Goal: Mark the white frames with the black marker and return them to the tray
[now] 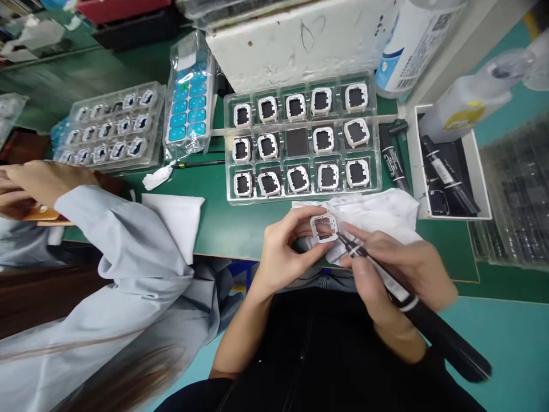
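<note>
Item, left to right: your left hand (281, 252) pinched 1 white square frame (325, 228) over the crumpled white cloth (377, 212), below the clear tray (302, 195) of frames, while your right hand (398, 274) gripped 1 black pen (412, 303), tip touching the frame.

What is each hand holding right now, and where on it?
Left hand pinches a white square frame by its left edge. Right hand holds a black marker pen near the tip, which touches the frame's lower right corner.
</note>
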Demonstrator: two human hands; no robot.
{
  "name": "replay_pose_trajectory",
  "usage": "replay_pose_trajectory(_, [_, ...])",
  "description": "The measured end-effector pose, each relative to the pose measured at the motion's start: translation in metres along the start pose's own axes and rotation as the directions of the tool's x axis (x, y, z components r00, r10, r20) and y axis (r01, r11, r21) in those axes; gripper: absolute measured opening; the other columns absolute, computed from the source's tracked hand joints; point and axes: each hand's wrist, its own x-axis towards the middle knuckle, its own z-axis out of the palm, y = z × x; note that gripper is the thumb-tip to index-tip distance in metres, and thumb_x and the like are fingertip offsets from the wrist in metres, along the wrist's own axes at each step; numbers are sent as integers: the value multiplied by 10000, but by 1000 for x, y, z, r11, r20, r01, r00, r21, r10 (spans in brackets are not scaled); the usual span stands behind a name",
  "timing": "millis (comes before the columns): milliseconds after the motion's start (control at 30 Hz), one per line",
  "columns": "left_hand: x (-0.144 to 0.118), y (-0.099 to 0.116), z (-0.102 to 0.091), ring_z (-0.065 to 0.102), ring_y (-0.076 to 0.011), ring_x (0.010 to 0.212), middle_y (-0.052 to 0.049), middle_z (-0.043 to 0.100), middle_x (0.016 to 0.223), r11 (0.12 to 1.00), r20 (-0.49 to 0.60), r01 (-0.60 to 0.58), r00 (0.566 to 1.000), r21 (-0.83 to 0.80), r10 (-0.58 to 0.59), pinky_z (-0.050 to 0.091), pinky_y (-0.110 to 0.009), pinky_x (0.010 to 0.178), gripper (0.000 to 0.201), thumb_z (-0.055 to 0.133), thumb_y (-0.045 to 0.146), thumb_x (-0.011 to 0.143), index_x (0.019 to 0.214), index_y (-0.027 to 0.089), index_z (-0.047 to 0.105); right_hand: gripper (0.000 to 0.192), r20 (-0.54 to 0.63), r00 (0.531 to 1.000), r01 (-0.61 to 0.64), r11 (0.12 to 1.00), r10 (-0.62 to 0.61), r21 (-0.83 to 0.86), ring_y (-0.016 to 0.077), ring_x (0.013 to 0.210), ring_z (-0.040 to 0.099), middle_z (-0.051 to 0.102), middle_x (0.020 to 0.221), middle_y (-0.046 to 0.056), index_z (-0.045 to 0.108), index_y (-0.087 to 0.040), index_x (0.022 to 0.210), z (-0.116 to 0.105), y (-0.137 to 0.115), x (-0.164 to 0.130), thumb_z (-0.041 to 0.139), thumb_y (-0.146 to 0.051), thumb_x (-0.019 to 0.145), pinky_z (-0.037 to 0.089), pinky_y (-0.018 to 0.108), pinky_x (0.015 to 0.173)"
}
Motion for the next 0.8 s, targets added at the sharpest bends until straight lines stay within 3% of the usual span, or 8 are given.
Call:
replay_pose_trajectory(33, [0, 0, 0, 956, -252, 1094, -95, 927, 1264, 1000, -6, -7, 1000, 3, 7, 800, -332, 1019, 474, 1005, 286, 992, 1420, 241, 808, 117, 12, 1000, 8, 999, -9, 37, 349, 1174, 948, 880, 945, 1, 838, -340, 1141, 7, -1, 7, 893, -261, 1077, 822, 576, 1157])
replay_pose_trajectory(67, [-1, 1, 0, 958, -246, 1096, -92, 930, 1271, 1000, -10, -19, 1000, 5, 19, 801, -323, 1025, 456, 998, 277, 999, 1416, 239, 817, 106, -85, 996, 39, 998, -34, 51, 336, 1118, 953, 865, 908, -6, 837, -337, 1114, 13, -2, 13, 868, -238, 1091, 824, 578, 1154])
replay_pose_trajectory(133, [-1, 2, 0, 960, -234, 1095, -83, 937, 1274, 999, -16, -50, 999, 8, 50, 802, -305, 1028, 425, 976, 241, 1013, 1412, 239, 830, 115, -143, 988, 62, 997, -56, 36, 323, 1068, 952, 855, 876, -7, 841, -340, 1068, 21, -4, 22, 834, -232, 1108, 842, 562, 1099])
replay_pose_trajectory(267, [-3, 4, 0, 961, -244, 1119, -81, 941, 1311, 996, -18, -47, 999, 70, 49, 815, -325, 1040, 401, 958, 233, 1032, 1416, 247, 844, 132, -99, 994, 43, 999, -45, -17, 334, 1055, 951, 858, 862, 3, 866, -347, 1033, 26, -5, 23, 840, -234, 1097, 864, 531, 984])
replay_pose_trajectory(367, [-5, 6, 1, 957, -251, 1147, -76, 938, 1357, 990, -25, -36, 999, 135, 39, 818, -338, 1059, 402, 955, 235, 1045, 1432, 268, 849, 137, -149, 988, 33, 999, -37, -28, 320, 1030, 949, 858, 865, -19, 865, -364, 1046, 24, -3, 18, 862, -234, 1090, 856, 554, 1048])
replay_pose_trajectory(533, [-8, 5, 1, 950, -242, 1177, -52, 937, 1384, 980, -28, -78, 996, 182, 84, 806, -338, 1105, 430, 939, 203, 1060, 1469, 300, 847, 175, -22, 999, 24, 994, -26, -104, 299, 1127, 947, 893, 963, -24, 872, -358, 1080, 20, -1, 18, 888, -184, 1072, 848, 481, 1072])
replay_pose_trajectory(700, [-10, 4, 0, 947, -256, 1182, -50, 935, 1397, 966, -22, -63, 997, 250, 70, 810, -359, 1100, 428, 935, 254, 1072, 1486, 311, 843, 264, -225, 954, 177, 978, -198, -109, 266, 923, 938, 835, 845, -75, 851, -391, 1188, 35, -3, 26, 821, -154, 1075, 863, 461, 944])
replay_pose_trajectory(800, [-10, 5, 0, 946, -248, 1179, -35, 935, 1397, 965, -28, -75, 996, 253, 85, 805, -338, 1084, 448, 937, 235, 1067, 1494, 332, 846, 298, -223, 951, 192, 975, -213, -111, 278, 911, 938, 856, 881, -76, 837, -407, 1248, 39, -2, 27, 812, -167, 1074, 864, 496, 951])
